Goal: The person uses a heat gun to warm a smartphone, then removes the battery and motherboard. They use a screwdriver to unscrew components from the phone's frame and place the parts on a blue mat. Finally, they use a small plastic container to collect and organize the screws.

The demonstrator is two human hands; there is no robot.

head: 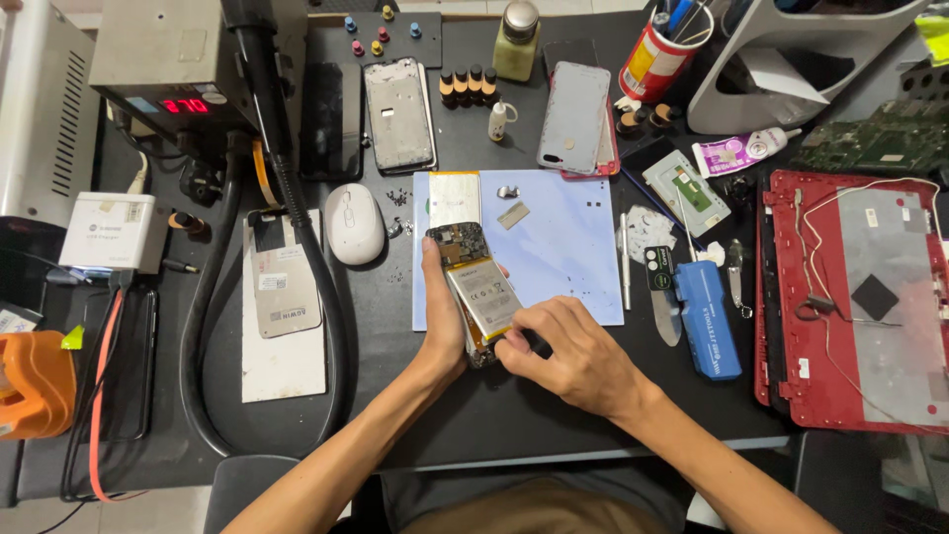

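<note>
A dark workbench (494, 415) carried a pale blue work mat (563, 247), a white mouse (354, 223), two phone frames (398, 114) (573, 117), small bottles (465, 87), a blue tool (707, 318), a red laptop shell (855, 297) and a hot-air station (168, 59).

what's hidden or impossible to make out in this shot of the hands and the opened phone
Head view only:
- Lower end of the opened phone: covered by the right hand.
- Right fingertips: curled under, so any tool they pinch is hidden.
- Phone's left edge: behind the left hand.
- Loose screws by the white mouse: too small to count.
- Red laptop shell: cut off at the right edge.
</note>
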